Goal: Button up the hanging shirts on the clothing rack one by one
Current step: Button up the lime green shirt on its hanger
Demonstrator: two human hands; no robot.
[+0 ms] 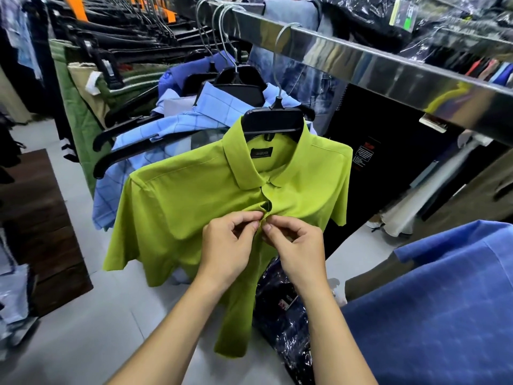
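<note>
Both hands, left (231, 247) and right (291, 245), pinch our lime shirt's (177, 201) placket on its hanger (273, 120) | step: second button | next: push it through.

Front shirt (194, 195): solid lime green, dark button (268, 204), black neck label (261, 153). Hanger (273, 120): black. Shirt behind (155, 140): light blue, darker blue windowpane check. Rail (388, 70): mirror chrome. Garment at right (444, 301): mottled mid-blue. Floor (83, 329): pale grey.
</note>
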